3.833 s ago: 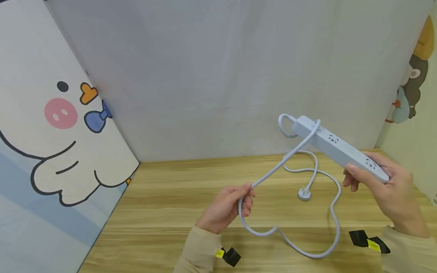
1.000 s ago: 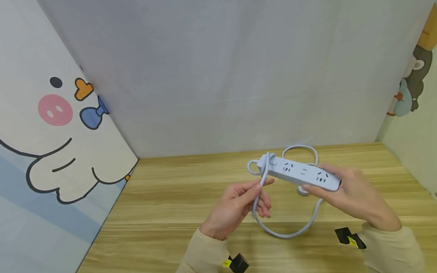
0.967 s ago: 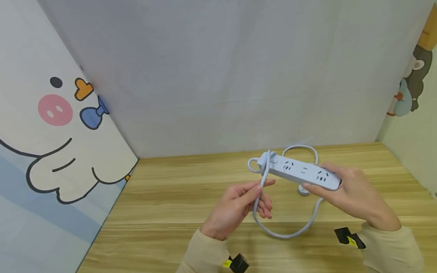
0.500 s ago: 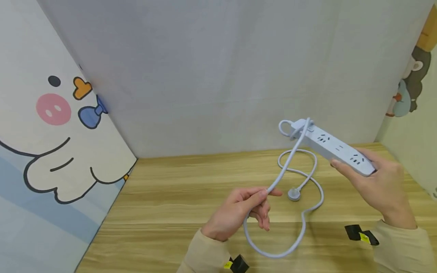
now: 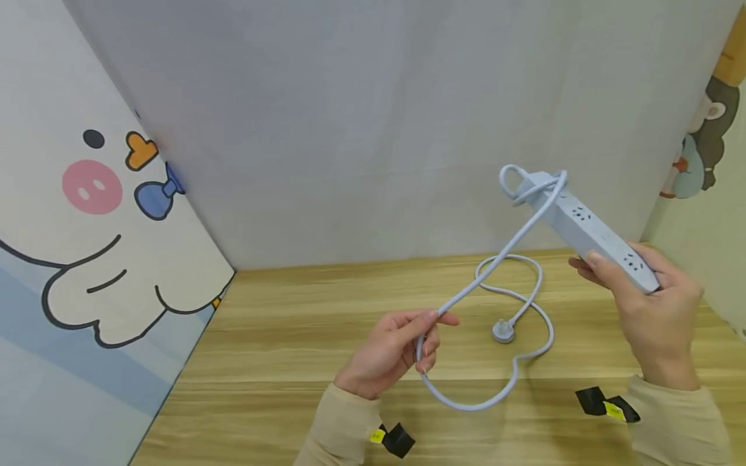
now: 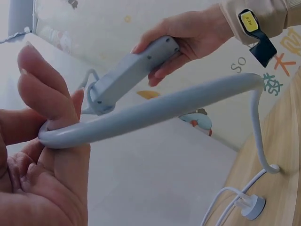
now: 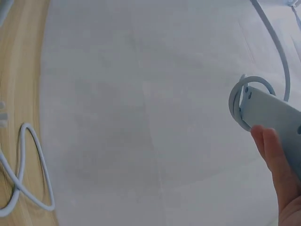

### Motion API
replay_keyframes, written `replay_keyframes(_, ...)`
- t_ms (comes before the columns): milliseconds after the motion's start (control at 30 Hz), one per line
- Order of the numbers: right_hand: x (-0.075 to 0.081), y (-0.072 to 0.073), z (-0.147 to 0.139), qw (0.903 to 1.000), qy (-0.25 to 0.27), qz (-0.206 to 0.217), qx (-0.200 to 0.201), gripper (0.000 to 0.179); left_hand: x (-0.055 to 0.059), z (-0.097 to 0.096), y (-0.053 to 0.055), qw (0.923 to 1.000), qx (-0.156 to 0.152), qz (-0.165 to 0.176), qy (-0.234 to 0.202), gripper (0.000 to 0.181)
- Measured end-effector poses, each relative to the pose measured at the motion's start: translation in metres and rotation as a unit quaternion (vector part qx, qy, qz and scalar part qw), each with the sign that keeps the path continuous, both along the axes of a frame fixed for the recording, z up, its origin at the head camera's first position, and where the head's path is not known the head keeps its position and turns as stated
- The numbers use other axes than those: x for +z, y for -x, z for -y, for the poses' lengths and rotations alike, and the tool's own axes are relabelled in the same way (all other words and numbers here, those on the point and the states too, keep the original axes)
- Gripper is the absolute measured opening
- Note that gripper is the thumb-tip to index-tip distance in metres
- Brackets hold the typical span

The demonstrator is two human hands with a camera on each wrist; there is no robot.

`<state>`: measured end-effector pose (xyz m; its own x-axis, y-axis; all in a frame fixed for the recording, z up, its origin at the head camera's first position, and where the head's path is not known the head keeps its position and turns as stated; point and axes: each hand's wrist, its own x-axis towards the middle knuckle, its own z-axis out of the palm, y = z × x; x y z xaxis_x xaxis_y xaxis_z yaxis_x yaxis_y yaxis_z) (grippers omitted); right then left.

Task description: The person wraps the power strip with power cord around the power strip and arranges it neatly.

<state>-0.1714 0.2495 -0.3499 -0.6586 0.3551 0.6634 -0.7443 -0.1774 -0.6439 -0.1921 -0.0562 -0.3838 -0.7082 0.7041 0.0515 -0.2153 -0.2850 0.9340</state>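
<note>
A white power strip (image 5: 588, 226) is held in the air, tilted, its far end higher. My right hand (image 5: 658, 310) grips its near end, thumb along the side. The strip's white cord (image 5: 495, 262) loops around the far end and stretches down to my left hand (image 5: 390, 349), which pinches it between thumb and fingers. In the left wrist view the cord (image 6: 160, 109) passes over the fingers, and the strip's underside (image 6: 134, 66) shows. Coiled turns of cord (image 7: 233, 101) circle the strip's end in the right wrist view. Past the left hand, the cord hangs slack toward its plug (image 5: 503, 331).
The plug and the cord's tail lie on a wood-grain table (image 5: 291, 343). A pale grey wall panel (image 5: 361, 149) stands along the back edge. Cartoon-printed panels stand at the left (image 5: 111, 259) and right (image 5: 693, 220).
From low beside the left hand, the power strip has risen up and right and tilted more steeply. The cord between the hands has drawn out longer. My left hand has shifted slightly left.
</note>
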Motion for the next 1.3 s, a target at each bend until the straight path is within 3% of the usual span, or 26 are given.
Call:
replay_keyframes(133, 0.002, -0.002, -0.002, 0.9989, 0.043, 0.003, 0.017, 0.025, -0.003, 0.002, 0.005, 0.9999, -0.011, 0.001, -0.009, 0.028)
replay_keyframes(200, 0.002, -0.003, -0.005, 0.9957, 0.08, 0.0, 0.048, 0.023, -0.007, 0.004, 0.01, 0.9997, -0.016, 0.002, -0.018, 0.027)
replay_keyframes(333, 0.001, -0.005, -0.013, 0.9831, 0.129, -0.013, 0.13, 0.025, -0.013, 0.009, 0.018, 0.9996, -0.01, 0.021, -0.018, 0.028)
replay_keyframes(433, -0.001, -0.006, -0.019, 0.9709, 0.12, -0.024, 0.206, 0.034, -0.016, 0.008, 0.021, 0.9989, 0.008, 0.046, 0.006, 0.028)
replay_keyframes(567, -0.006, -0.008, -0.027, 0.9447, 0.061, -0.036, 0.32, 0.05, -0.024, 0.004, 0.026, 0.996, 0.047, 0.061, 0.044, 0.029)
replay_keyframes(667, -0.009, -0.009, -0.034, 0.9189, -0.01, -0.04, 0.392, 0.057, -0.029, 0.004, 0.029, 0.992, 0.081, 0.069, 0.067, 0.03)
replay_keyframes(800, -0.012, -0.009, -0.043, 0.8746, -0.111, -0.032, 0.471, 0.055, -0.03, 0.005, 0.032, 0.9887, 0.1, 0.084, 0.074, 0.032)
replay_keyframes(933, -0.016, -0.009, -0.047, 0.839, -0.227, -0.031, 0.494, 0.057, -0.027, 0.013, 0.035, 0.9872, 0.101, 0.103, 0.068, 0.034)
replay_keyframes(1033, -0.017, -0.01, -0.051, 0.8141, -0.295, 0.0, 0.5, 0.065, -0.022, 0.02, 0.035, 0.9852, 0.107, 0.123, 0.053, 0.035)
replay_keyframes(1133, -0.015, -0.013, -0.054, 0.7973, -0.372, 0.064, 0.471, 0.065, -0.018, 0.024, 0.035, 0.983, 0.11, 0.142, 0.037, 0.035)
replay_keyframes(1233, -0.012, -0.015, -0.052, 0.7833, -0.453, 0.122, 0.408, 0.05, -0.013, 0.026, 0.033, 0.9816, 0.113, 0.152, 0.022, 0.034)
replay_keyframes(1300, -0.01, -0.016, -0.049, 0.7739, -0.476, 0.173, 0.38, 0.038, -0.01, 0.026, 0.031, 0.9815, 0.117, 0.151, 0.014, 0.033)
